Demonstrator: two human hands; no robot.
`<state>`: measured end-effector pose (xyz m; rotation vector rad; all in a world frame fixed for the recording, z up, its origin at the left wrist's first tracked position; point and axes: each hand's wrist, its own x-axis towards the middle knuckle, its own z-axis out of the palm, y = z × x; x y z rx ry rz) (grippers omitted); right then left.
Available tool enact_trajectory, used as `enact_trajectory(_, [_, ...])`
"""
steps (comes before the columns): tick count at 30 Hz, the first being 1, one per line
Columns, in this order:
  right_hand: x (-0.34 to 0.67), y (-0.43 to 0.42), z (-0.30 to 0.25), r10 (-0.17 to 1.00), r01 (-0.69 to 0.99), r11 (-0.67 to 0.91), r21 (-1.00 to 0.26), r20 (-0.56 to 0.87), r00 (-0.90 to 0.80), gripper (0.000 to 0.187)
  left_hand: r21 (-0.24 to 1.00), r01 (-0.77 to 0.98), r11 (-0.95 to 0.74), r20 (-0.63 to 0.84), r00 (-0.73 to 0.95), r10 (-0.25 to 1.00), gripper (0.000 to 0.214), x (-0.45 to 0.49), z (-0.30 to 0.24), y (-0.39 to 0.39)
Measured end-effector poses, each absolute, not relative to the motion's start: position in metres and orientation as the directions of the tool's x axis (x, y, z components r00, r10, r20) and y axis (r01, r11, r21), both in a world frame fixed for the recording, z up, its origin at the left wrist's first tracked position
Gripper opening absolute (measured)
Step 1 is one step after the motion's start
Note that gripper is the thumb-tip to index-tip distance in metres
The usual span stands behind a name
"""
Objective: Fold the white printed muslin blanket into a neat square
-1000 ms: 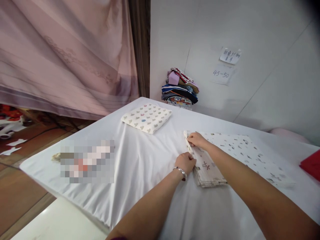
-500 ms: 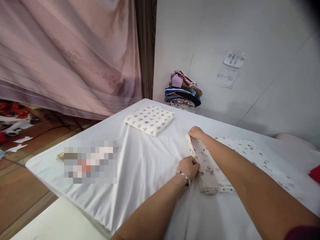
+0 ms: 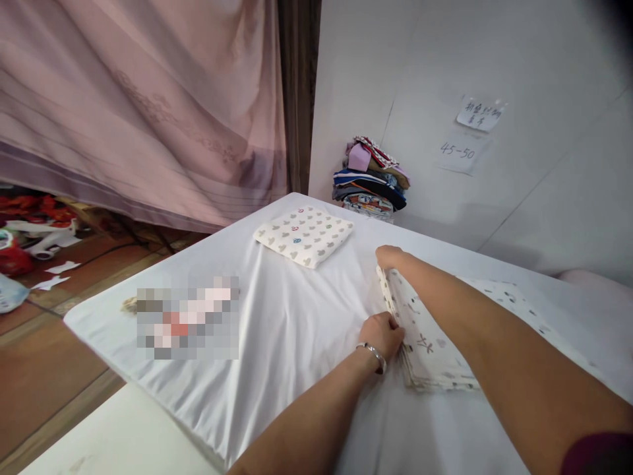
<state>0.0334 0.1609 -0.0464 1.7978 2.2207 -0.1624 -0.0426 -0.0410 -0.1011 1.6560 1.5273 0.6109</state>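
Note:
A white printed cloth (image 3: 435, 353), folded in several layers, lies on the right of the white-covered table (image 3: 297, 316). My left hand (image 3: 382, 333), with a silver bracelet at its wrist, pinches the near part of the cloth's left edge. At the far corner of that same edge, my right hand (image 3: 390, 257) has its fingers closed on the fabric. My right forearm crosses over the cloth and hides part of it. Farther back, a second folded cloth (image 3: 304, 236) with grey mushroom-like prints lies flat, apart from both hands.
A blurred-out pinkish item (image 3: 198, 316) lies on the table's left side. Behind the table, a stack of folded clothes (image 3: 370, 178) stands against the white wall (image 3: 405, 66), where paper notes (image 3: 457, 153) hang. A pink curtain (image 3: 148, 112) drapes at the left.
The view has shifted slightly, so the table and things on it appear a little farther right. Both hands keep hold of the cloth's left edge; my right forearm covers more of it.

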Motion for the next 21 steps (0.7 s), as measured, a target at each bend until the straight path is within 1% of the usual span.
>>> enact_trajectory(3, [0.032,0.159,-0.047,0.934,0.961,0.251,0.112,-0.290,-0.210,0.013,0.805,0.592,0.038,-0.159,0.154,0.975,0.010,-0.042,-0.102,-0.041])
enact_trajectory(6, [0.036,0.155,-0.050,0.928,0.955,0.285,0.085,-0.274,-0.252,0.015,0.802,0.597,0.039,-0.156,0.144,0.977,0.011,-0.042,-0.102,-0.041])
enact_trajectory(14, [0.050,0.156,-0.055,0.924,0.946,0.319,-0.065,-0.201,-0.325,0.022,0.799,0.601,0.028,-0.152,0.157,0.976,0.012,-0.044,-0.098,-0.041])
enact_trajectory(18, [0.051,0.157,-0.059,0.927,0.941,0.302,-0.150,-0.183,-0.327,0.019,0.797,0.603,0.025,-0.146,0.152,0.978,0.012,-0.043,-0.099,-0.041])
enact_trajectory(21, [0.048,0.153,-0.062,0.933,0.933,0.267,-0.240,-0.180,-0.313,0.017,0.794,0.608,0.022,-0.145,0.153,0.978,0.011,-0.043,-0.100,-0.041])
